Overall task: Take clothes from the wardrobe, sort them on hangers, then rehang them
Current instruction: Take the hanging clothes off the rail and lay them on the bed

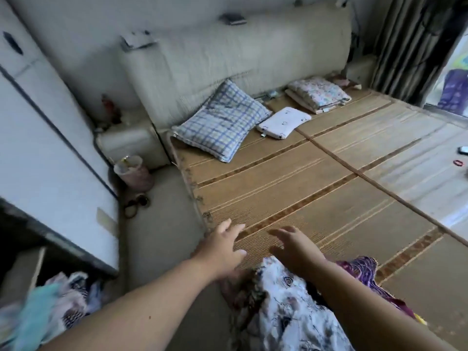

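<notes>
Left hand (220,249), right hand (296,249) spread over mat (304,188) — checked pillow (222,120) beyond, clothes (283,312) beneath.

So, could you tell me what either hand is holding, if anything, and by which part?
Nothing is held: left hand and right hand are both open, fingers spread over the mat beyond the patterned clothes.

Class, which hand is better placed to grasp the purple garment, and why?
Probably right: the open right hand is nearer the purple garment, its forearm beside it; the left hand is farther away.
</notes>
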Demonstrator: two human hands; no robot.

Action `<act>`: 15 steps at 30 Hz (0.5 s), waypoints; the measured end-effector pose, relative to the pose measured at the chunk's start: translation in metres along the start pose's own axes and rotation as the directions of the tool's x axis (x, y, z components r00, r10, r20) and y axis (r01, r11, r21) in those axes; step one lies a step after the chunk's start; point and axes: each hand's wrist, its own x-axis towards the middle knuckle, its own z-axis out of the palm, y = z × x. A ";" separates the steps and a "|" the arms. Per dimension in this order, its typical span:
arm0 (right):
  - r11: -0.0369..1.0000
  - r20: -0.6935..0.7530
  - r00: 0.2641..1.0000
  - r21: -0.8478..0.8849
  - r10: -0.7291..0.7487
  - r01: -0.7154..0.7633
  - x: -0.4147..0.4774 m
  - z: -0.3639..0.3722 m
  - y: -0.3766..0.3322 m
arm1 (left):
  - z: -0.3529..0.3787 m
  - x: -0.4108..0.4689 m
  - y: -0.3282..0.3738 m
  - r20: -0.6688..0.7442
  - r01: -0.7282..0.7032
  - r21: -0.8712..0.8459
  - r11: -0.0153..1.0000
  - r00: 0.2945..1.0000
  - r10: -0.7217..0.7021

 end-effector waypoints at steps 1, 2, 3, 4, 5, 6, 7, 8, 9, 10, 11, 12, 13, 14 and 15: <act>0.997 -0.020 0.997 -0.010 -0.074 0.073 0.010 -0.004 -0.033 | -0.020 -0.015 -0.015 -0.050 0.017 -0.004 1.000 0.999 -0.017; 0.989 -0.032 0.989 -0.020 -0.144 0.144 0.018 -0.005 -0.066 | -0.038 -0.032 -0.031 -0.101 0.034 0.003 0.999 0.994 -0.033; 0.977 -0.042 0.976 -0.029 -0.213 0.211 0.024 -0.006 -0.101 | -0.057 -0.049 -0.048 -0.153 0.054 0.022 0.998 0.987 -0.050; 0.960 -0.049 0.959 -0.036 -0.279 0.278 0.028 -0.007 -0.136 | -0.076 -0.067 -0.065 -0.204 0.078 0.047 0.996 0.977 -0.067; 0.939 -0.054 0.938 -0.047 -0.342 0.339 0.030 -0.007 -0.167 | -0.093 -0.083 -0.079 -0.244 0.108 0.065 0.992 0.966 -0.089; 0.911 -0.059 0.909 -0.059 -0.412 0.409 0.030 -0.006 -0.203 | -0.113 -0.102 -0.095 -0.295 0.148 0.074 0.986 0.948 -0.120; 0.878 -0.063 0.877 -0.072 -0.477 0.473 0.029 -0.005 -0.237 | -0.132 -0.122 -0.110 -0.352 0.184 0.081 0.980 0.925 -0.144; 0.841 -0.075 0.838 -0.078 -0.540 0.535 0.027 -0.003 -0.272 | -0.151 -0.143 -0.123 -0.420 0.216 0.090 0.972 0.893 -0.159; 0.801 -0.094 0.796 -0.067 -0.598 0.594 0.025 -0.001 -0.307 | -0.170 -0.164 -0.136 -0.490 0.245 0.096 0.965 0.855 -0.168; 0.766 -0.109 0.759 -0.053 -0.642 0.641 0.022 -0.001 -0.336 | -0.186 -0.181 -0.144 -0.546 0.272 0.098 0.957 0.819 -0.176; 0.721 -0.124 0.713 -0.044 -0.691 0.691 0.017 0.000 -0.369 | -0.204 -0.201 -0.154 -0.602 0.308 0.093 0.947 0.775 -0.193; 0.683 -0.134 0.673 -0.043 -0.728 0.730 0.013 0.001 -0.400 | -0.221 -0.221 -0.162 -0.652 0.342 0.088 0.936 0.730 -0.205; 0.646 -0.142 0.636 -0.043 -0.759 0.762 0.007 0.000 -0.430 | -0.239 -0.240 -0.168 -0.699 0.375 0.092 0.923 0.684 -0.208; 0.610 -0.155 0.598 -0.038 -0.786 0.792 0.002 -0.001 -0.459 | -0.256 -0.259 -0.173 -0.743 0.404 0.099 0.909 0.638 -0.203; 0.572 -0.172 0.559 -0.032 -0.811 0.820 -0.003 -0.004 -0.482 | -0.271 -0.274 -0.176 -0.778 0.433 0.107 0.895 0.597 -0.196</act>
